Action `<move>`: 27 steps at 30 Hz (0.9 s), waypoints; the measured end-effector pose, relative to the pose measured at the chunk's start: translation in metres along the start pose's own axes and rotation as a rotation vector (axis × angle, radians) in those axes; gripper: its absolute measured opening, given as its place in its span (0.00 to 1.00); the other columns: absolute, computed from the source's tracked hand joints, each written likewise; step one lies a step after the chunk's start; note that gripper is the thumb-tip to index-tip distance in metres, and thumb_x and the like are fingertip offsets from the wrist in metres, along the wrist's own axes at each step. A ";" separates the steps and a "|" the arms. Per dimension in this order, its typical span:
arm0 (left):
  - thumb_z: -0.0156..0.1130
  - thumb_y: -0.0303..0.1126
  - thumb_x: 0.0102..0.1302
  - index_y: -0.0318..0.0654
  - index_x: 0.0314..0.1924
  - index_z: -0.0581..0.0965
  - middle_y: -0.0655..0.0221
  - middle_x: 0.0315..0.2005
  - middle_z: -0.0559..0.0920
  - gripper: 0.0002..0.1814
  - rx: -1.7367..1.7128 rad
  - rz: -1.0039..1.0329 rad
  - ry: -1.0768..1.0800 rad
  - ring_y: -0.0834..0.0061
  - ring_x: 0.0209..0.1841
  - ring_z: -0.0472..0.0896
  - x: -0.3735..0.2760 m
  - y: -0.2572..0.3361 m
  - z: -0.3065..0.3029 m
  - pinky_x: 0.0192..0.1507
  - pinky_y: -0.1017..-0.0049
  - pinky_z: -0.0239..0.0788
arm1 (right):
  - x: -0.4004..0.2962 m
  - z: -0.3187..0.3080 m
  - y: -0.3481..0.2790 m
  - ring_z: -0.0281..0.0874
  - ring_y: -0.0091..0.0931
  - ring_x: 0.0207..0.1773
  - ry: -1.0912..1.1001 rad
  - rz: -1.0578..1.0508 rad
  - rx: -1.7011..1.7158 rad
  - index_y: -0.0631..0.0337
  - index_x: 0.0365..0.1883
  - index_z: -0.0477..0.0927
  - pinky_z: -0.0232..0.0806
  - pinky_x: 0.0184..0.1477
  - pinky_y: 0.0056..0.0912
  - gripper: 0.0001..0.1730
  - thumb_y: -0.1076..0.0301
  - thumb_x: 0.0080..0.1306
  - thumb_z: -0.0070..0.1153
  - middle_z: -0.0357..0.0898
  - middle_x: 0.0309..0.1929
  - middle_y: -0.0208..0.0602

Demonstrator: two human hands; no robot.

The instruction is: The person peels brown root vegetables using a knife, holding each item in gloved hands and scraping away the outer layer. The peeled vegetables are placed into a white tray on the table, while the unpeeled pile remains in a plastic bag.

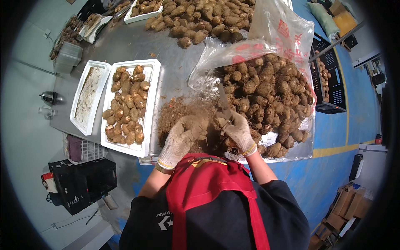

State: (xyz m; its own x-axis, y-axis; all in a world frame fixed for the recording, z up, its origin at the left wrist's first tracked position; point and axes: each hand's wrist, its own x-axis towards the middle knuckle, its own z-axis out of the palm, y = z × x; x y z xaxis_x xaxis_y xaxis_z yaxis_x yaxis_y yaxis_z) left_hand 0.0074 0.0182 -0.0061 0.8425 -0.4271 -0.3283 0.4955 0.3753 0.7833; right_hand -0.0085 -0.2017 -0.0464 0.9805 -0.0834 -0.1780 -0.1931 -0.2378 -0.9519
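Observation:
My left hand, in a soil-stained knitted glove, is curled over a heap of root fibres and peelings. Its fingertips blur into the brown debris, so I cannot make out whether a tuber is in them. In my gloved right hand is a knife, its dirty blade pointing away from me. Just beyond and to the right of that hand lies a big pile of hairy taro corms, partly inside a clear plastic sack with red printing.
Left on the metal table stands a white foam tray of trimmed taro, beside a soiled foam tray. More taro is heaped at the back. A black crate stands right of the table.

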 end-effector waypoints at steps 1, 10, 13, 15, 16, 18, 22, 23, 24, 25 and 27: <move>0.61 0.37 0.74 0.32 0.67 0.67 0.58 0.52 0.82 0.27 -0.037 -0.010 -0.013 0.67 0.49 0.84 0.002 -0.003 -0.005 0.53 0.68 0.78 | -0.003 -0.005 -0.009 0.78 0.17 0.25 -0.009 -0.098 0.069 0.63 0.54 0.82 0.70 0.28 0.24 0.16 0.67 0.70 0.64 0.85 0.31 0.30; 0.49 0.33 0.81 0.34 0.58 0.76 0.65 0.45 0.84 0.14 0.544 0.067 0.145 0.75 0.43 0.83 0.008 -0.019 -0.006 0.44 0.76 0.76 | -0.007 0.011 -0.058 0.84 0.41 0.50 -0.028 -0.368 -0.178 0.57 0.55 0.82 0.75 0.52 0.39 0.22 0.63 0.62 0.69 0.84 0.50 0.46; 0.50 0.34 0.81 0.34 0.58 0.75 0.68 0.43 0.84 0.14 0.417 0.040 0.154 0.78 0.40 0.82 -0.001 -0.011 0.006 0.41 0.79 0.75 | 0.008 0.022 -0.033 0.83 0.36 0.34 0.010 -0.170 -0.024 0.60 0.40 0.84 0.74 0.38 0.35 0.08 0.67 0.65 0.64 0.84 0.33 0.42; 0.50 0.37 0.81 0.35 0.58 0.76 0.67 0.43 0.84 0.16 0.287 -0.061 0.115 0.80 0.37 0.82 -0.005 -0.001 0.010 0.36 0.80 0.74 | 0.018 0.016 -0.029 0.82 0.32 0.31 0.094 -0.209 -0.246 0.61 0.40 0.84 0.74 0.36 0.34 0.08 0.67 0.66 0.64 0.82 0.28 0.40; 0.50 0.38 0.82 0.35 0.59 0.76 0.67 0.43 0.84 0.17 0.152 -0.070 0.084 0.81 0.37 0.82 -0.007 -0.002 0.003 0.35 0.80 0.74 | 0.024 0.016 -0.027 0.82 0.26 0.29 0.001 0.173 0.086 0.60 0.43 0.83 0.73 0.33 0.32 0.10 0.65 0.68 0.62 0.82 0.27 0.36; 0.51 0.46 0.81 0.37 0.59 0.77 0.68 0.44 0.84 0.21 0.163 -0.098 0.075 0.81 0.36 0.82 -0.008 0.001 -0.001 0.32 0.81 0.74 | 0.019 0.007 -0.009 0.82 0.23 0.28 0.119 0.007 -0.189 0.62 0.48 0.81 0.74 0.32 0.30 0.14 0.64 0.68 0.64 0.84 0.30 0.34; 0.48 0.48 0.80 0.39 0.58 0.78 0.70 0.41 0.84 0.22 0.106 -0.103 0.089 0.81 0.31 0.80 -0.002 -0.017 -0.018 0.30 0.81 0.73 | -0.003 0.012 -0.040 0.84 0.26 0.33 0.010 -0.145 0.148 0.63 0.52 0.80 0.77 0.37 0.34 0.23 0.62 0.63 0.72 0.86 0.38 0.39; 0.47 0.43 0.80 0.39 0.57 0.79 0.70 0.40 0.85 0.19 0.057 -0.145 0.131 0.82 0.29 0.80 0.003 -0.019 -0.014 0.29 0.81 0.71 | -0.002 0.019 -0.026 0.84 0.30 0.39 0.060 -0.349 -0.002 0.63 0.56 0.79 0.77 0.42 0.36 0.29 0.61 0.60 0.74 0.85 0.43 0.41; 0.45 0.38 0.81 0.39 0.56 0.79 0.70 0.38 0.85 0.17 0.007 -0.186 0.177 0.82 0.27 0.79 0.005 -0.021 -0.012 0.28 0.81 0.70 | -0.006 0.021 -0.044 0.84 0.32 0.40 0.040 -0.369 -0.037 0.63 0.57 0.79 0.77 0.43 0.36 0.29 0.62 0.60 0.74 0.85 0.42 0.41; 0.45 0.37 0.81 0.40 0.56 0.80 0.71 0.38 0.85 0.17 0.059 -0.170 0.146 0.82 0.27 0.79 0.005 -0.021 -0.013 0.27 0.82 0.69 | -0.010 0.022 -0.064 0.84 0.35 0.42 0.021 -0.390 -0.072 0.62 0.58 0.79 0.76 0.44 0.36 0.30 0.62 0.60 0.74 0.85 0.42 0.42; 0.45 0.37 0.81 0.41 0.55 0.80 0.71 0.36 0.85 0.17 0.166 -0.137 0.081 0.83 0.26 0.78 0.003 -0.021 -0.020 0.25 0.83 0.68 | -0.009 0.025 -0.060 0.84 0.39 0.40 -0.003 -0.244 -0.124 0.58 0.53 0.83 0.74 0.43 0.37 0.22 0.61 0.63 0.70 0.85 0.40 0.43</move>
State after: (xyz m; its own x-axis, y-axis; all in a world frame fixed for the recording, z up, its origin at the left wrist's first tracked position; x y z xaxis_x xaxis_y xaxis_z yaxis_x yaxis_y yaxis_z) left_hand 0.0036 0.0254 -0.0342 0.7873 -0.3950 -0.4734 0.5704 0.1754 0.8024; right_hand -0.0052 -0.1623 0.0056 0.9986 -0.0063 0.0516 0.0457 -0.3674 -0.9289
